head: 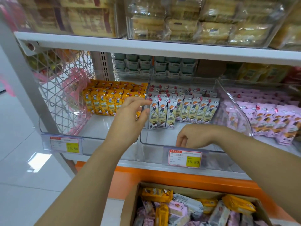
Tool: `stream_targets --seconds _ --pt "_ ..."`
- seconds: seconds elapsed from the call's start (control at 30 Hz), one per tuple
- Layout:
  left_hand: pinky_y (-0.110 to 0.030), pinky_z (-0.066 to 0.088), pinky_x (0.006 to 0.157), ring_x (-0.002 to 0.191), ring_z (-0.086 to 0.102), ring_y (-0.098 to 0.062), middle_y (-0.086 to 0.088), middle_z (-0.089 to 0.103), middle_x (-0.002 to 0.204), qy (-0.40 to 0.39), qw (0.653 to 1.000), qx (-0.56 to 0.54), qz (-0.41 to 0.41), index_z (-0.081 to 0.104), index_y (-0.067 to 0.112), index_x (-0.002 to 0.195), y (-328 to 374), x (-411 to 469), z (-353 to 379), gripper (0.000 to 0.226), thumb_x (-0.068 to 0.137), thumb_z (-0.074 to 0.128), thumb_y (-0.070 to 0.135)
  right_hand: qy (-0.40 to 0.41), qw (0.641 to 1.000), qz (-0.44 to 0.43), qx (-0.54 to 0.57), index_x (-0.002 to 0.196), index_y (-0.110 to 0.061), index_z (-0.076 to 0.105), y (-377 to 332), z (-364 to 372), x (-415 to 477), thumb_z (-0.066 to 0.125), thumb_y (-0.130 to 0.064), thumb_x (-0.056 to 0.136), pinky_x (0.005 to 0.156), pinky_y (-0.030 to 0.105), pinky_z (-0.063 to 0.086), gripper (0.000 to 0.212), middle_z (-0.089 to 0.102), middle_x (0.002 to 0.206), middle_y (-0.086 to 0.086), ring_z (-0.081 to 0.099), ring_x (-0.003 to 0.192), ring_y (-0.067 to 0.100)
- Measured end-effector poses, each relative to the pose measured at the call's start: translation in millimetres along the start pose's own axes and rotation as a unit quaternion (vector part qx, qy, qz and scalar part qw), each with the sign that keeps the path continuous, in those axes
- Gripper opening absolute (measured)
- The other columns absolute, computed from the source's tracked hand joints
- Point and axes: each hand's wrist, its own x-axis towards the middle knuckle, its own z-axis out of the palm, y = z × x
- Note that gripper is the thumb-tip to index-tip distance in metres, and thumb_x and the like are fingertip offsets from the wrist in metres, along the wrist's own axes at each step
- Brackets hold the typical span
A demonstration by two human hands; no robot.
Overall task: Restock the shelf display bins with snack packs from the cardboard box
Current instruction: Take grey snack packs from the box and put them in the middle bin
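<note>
Three clear display bins sit side by side on the shelf. The left bin (91, 141) holds yellow snack packs (101, 101), the middle bin (156, 144) white packs (184, 110), the right one pink packs (268, 118). My left hand (130, 118) reaches over the divider between the left and middle bins, fingers relaxed, holding nothing I can see. My right hand (193, 136) hangs over the middle bin's front rim with fingers loosely curled and nothing in them. The cardboard box (130, 207) stands below, full of mixed yellow, pink and white packs.
An upper shelf (146, 46) carries clear bins of biscuit packs overhead. Price tags (184, 158) hang on the bin fronts. An orange ledge (162, 176) runs below the shelf. A pink wire basket (65, 95) stands at the left, with white tiled floor beyond.
</note>
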Motion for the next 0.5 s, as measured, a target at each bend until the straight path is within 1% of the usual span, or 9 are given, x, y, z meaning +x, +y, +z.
stream_targets --seconds 0.1,0.17,0.2,0.27,0.33,0.37,0.4,0.43,0.5 --pt "-0.011 0.038 0.094 0.104 0.050 -0.005 0.006 0.050 0.123 0.002 1.000 0.006 0.001 0.064 0.022 0.119 -0.1 0.2 0.1 0.025 0.096 0.054 0.018 0.051 0.998 0.004 -0.021 0.108 -0.007 0.068 -0.4 -0.6 6.6 0.070 -0.021 0.085 0.076 0.023 0.054 0.027 0.071 0.101 0.001 0.065 0.084 0.014" --pt "-0.015 0.036 0.095 0.107 0.048 -0.004 0.006 0.049 0.123 0.003 1.000 0.018 0.004 0.064 0.020 0.119 -1.0 0.4 0.5 0.025 0.096 0.054 0.017 0.116 0.993 -0.004 -0.025 0.108 -0.008 0.068 -0.2 -2.7 7.1 0.073 -0.023 0.082 0.063 0.015 0.049 0.030 0.069 0.102 0.002 0.063 0.077 0.011" --pt "-0.013 0.033 0.093 0.110 0.045 -0.004 0.006 0.047 0.124 0.004 1.000 0.024 0.007 0.065 0.020 0.118 -1.1 0.3 -0.2 0.025 0.096 0.054 0.017 0.151 0.988 -0.020 -0.021 0.108 -0.010 0.068 -0.5 -4.3 6.0 0.072 -0.023 0.082 0.063 0.014 0.046 0.029 0.067 0.101 0.000 0.061 0.080 0.010" --pt "-0.014 0.030 0.095 0.115 0.044 -0.005 0.005 0.048 0.125 0.016 0.999 0.037 0.026 0.065 0.020 0.118 0.9 0.4 -3.1 0.025 0.095 0.056 0.023 0.214 0.974 -0.070 0.023 0.107 -0.014 0.066 -3.1 -9.1 1.0 0.070 -0.020 0.083 0.072 0.015 0.047 0.025 0.063 0.098 -0.006 0.061 0.089 0.011" --pt "-0.032 0.029 0.110 0.119 0.048 -0.011 0.006 0.056 0.123 0.008 0.996 0.070 0.049 0.064 0.024 0.120 6.0 -0.4 -5.4 0.036 0.092 0.051 0.041 0.270 0.952 -0.135 0.045 0.105 -0.017 0.066 -11.3 -14.6 -8.5 0.069 -0.019 0.083 0.077 0.015 0.047 0.022 0.062 0.094 -0.010 0.060 0.090 0.008" --pt "-0.043 0.019 0.116 0.122 0.047 -0.012 0.009 0.059 0.123 -0.009 0.994 0.096 0.051 0.061 0.028 0.124 10.7 -1.9 -6.4 0.045 0.089 0.045 0.051 0.295 0.940 -0.169 0.039 0.103 -0.018 0.067 -16.9 -17.7 -14.2 0.070 -0.020 0.082 0.078 0.013 0.046 0.022 0.063 0.092 -0.012 0.059 0.088 0.004" --pt "-0.047 0.006 0.118 0.125 0.045 -0.010 0.012 0.060 0.122 -0.028 0.992 0.117 0.049 0.057 0.033 0.128 15.4 -3.7 -6.8 0.052 0.086 0.040 0.058 0.316 0.926 -0.202 0.033 0.103 -0.018 0.068 -21.9 -20.3 -19.4 0.070 -0.020 0.081 0.077 0.010 0.043 0.022 0.063 0.091 -0.016 0.058 0.088 0.000" --pt "-0.047 -0.004 0.116 0.128 0.043 -0.009 0.014 0.061 0.122 -0.041 0.989 0.130 0.048 0.053 0.037 0.131 19.5 -5.6 -6.2 0.055 0.085 0.038 0.061 0.333 0.913 -0.232 0.027 0.102 -0.019 0.069 -26.2 -22.5 -25.0 0.071 -0.020 0.080 0.077 0.007 0.041 0.022 0.061 0.090 -0.021 0.056 0.088 -0.003" --pt "-0.048 -0.014 0.114 0.129 0.041 -0.007 0.014 0.060 0.124 -0.038 0.989 0.131 0.052 0.050 0.040 0.133 24.6 -8.2 -5.4 0.050 0.088 0.043 0.061 0.366 0.889 -0.275 0.000 0.105 -0.019 0.069 -30.3 -26.2 -33.1 0.073 -0.021 0.080 0.077 0.005 0.038 0.025 0.055 0.089 -0.025 0.053 0.087 -0.009"
